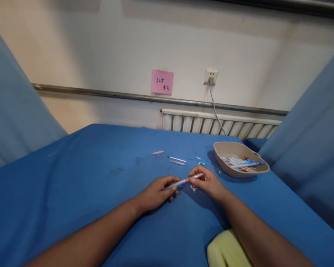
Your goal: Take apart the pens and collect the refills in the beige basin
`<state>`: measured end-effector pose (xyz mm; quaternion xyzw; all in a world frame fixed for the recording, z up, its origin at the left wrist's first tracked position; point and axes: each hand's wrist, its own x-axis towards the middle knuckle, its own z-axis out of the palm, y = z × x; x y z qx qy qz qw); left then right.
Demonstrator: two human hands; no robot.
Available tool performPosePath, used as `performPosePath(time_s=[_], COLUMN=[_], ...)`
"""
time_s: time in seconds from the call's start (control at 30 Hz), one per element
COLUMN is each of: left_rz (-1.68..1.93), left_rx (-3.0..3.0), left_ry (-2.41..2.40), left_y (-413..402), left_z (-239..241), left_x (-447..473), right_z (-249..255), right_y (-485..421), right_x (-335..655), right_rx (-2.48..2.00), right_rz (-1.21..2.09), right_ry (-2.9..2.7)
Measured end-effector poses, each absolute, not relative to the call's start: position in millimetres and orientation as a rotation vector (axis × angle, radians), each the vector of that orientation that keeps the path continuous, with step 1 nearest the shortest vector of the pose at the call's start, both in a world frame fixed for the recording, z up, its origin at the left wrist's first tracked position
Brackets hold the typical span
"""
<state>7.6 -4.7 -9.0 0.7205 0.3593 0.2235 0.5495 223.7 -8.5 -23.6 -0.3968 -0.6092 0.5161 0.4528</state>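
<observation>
Between my two hands is a slim whitish pen [182,181] with a red mark near its middle, tilted up to the right. My left hand [158,191] pinches its lower left part between thumb and fingers. Fingers of my right hand [207,182] close on its right part, just past the red mark. Beyond the hands lie a pen refill [177,159], a grey pen barrel [177,162] and a pinkish pointed pen part [157,152]. A small teal piece [202,163] rests close behind my right hand, and a small white piece [193,188] lies below the pen.
A beige basket [218,150] holding several pens and pen parts stands at the right on the blue-covered surface [80,178]. Yellow-green cloth [225,250] lies under my right forearm. Behind are a radiator [189,122] and a wall socket [210,77] with a cable.
</observation>
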Motion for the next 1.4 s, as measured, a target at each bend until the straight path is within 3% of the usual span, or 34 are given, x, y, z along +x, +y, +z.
performPosePath(time_s=[0.73, 1.4], left_rz=[0.602, 0.712], left_rx=[1.977, 1.547], left_ry=[0.952, 0.965], left_y=[-5.6, -6.7], left_z=[-0.6, -5.9], left_x=[9.3, 16.0], right_z=[-24.1, -24.3], right_y=[-10.9, -13.7], right_x=[221.1, 219.0], right_rx=[-0.991, -0.995], right_rz=[1.285, 1.258], right_ry=[-1.526, -1.497])
